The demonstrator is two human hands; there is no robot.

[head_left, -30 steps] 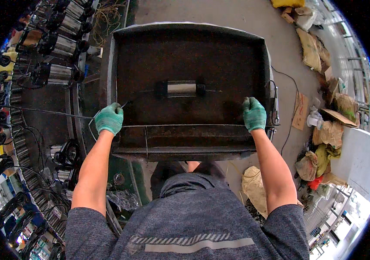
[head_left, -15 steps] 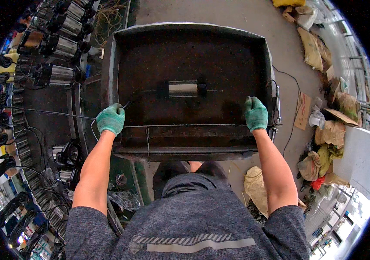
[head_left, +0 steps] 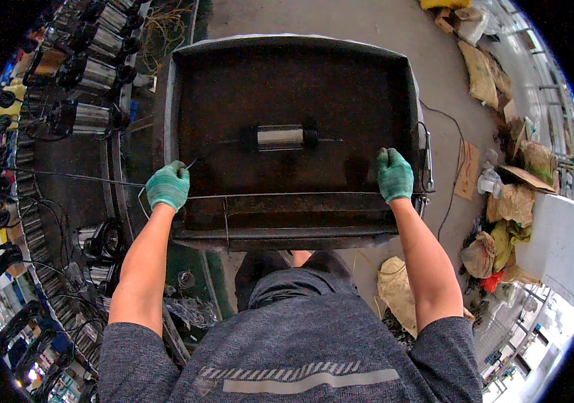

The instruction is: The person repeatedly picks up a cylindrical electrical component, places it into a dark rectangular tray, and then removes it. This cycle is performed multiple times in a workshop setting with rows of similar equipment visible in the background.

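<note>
My left hand, in a green glove, is closed around a black cable at the left rim of a dark metal tank. The cable's short end pokes out past the fingers over the tank. My right hand, gloved in the same green, is curled shut near the tank's right side; whatever its fingers hold is hidden. Between and beyond my hands, a silver cylinder with black ends, like a pump motor, lies crosswise inside the tank. A thin metal rod spans the tank's near part, between my wrists.
Several silver and black motors stand in rows at the left beside a metal rail. A wrench-like metal tool hangs at the tank's right wall. Sacks, cardboard and a floor cable lie at the right.
The whole scene has shifted slightly left in view. Both hands keep their closed shape and their places at the tank.
</note>
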